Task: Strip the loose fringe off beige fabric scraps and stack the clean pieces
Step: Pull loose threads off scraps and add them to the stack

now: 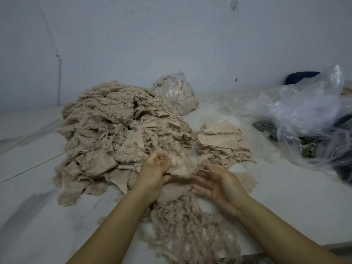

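head view: left hand curled, thumb and fingers pinching the left edge of a beige fabric scrap held up between both hands, just above the white table. right hand palm up, fingers spread and relaxed, touching the scrap's right edge from below (whether any finger pinches it, cannot tell; motion blur there). directly under the hands and toward the near table edge, a tangle of stripped fringe, long ropy beige strands. to the left and behind, a big heap of fringed scraps, fuzzy edges out, some smooth faces showing. just right of that heap, beyond the right hand, a low stack of clean pieces, flat and roughly layered. farther back against the grey wall, a tied clear bag stuffed with beige fluff. at far right, crumpled clear plastic sheeting over darker fabric, well apart from the stack.
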Action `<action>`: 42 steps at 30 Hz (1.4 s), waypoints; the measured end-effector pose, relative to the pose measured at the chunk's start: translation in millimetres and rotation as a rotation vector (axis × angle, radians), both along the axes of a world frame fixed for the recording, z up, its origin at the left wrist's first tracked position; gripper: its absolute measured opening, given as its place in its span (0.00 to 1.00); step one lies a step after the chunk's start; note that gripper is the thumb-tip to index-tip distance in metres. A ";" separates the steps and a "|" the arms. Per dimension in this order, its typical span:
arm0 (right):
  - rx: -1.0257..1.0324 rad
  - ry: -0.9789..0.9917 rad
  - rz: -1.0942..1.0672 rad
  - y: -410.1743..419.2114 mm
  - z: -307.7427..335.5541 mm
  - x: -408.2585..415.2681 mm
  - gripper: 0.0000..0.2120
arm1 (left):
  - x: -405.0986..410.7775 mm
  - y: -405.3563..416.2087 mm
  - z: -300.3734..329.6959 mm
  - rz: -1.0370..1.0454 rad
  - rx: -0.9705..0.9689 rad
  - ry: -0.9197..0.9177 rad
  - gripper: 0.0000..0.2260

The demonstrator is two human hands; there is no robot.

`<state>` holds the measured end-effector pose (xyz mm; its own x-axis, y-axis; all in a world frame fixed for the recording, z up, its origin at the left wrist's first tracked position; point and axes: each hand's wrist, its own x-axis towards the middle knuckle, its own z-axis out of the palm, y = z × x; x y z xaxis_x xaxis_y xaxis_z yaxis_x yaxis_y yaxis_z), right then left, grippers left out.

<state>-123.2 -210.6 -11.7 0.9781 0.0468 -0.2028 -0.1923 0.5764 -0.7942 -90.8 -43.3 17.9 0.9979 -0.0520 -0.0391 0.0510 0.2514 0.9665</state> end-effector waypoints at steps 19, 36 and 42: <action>-0.171 0.033 -0.070 13.9 -2.6 10.8 0.08 | 7.4 9.8 4.1 -0.057 0.231 -0.231 0.15; -1.117 -0.087 -0.260 -90.3 11.5 7.8 0.07 | -1.0 9.5 5.9 -0.468 0.876 -0.313 0.17; -1.004 -0.286 0.123 -2.2 -5.0 -11.8 0.03 | 9.5 48.4 -4.0 -0.515 1.494 -0.547 0.31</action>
<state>-135.0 -212.8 -16.7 0.9956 0.0878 0.0342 0.0654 -0.3827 -0.9215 -81.3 5.2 13.8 0.8017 -0.5970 -0.0297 -0.5714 -0.7799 0.2556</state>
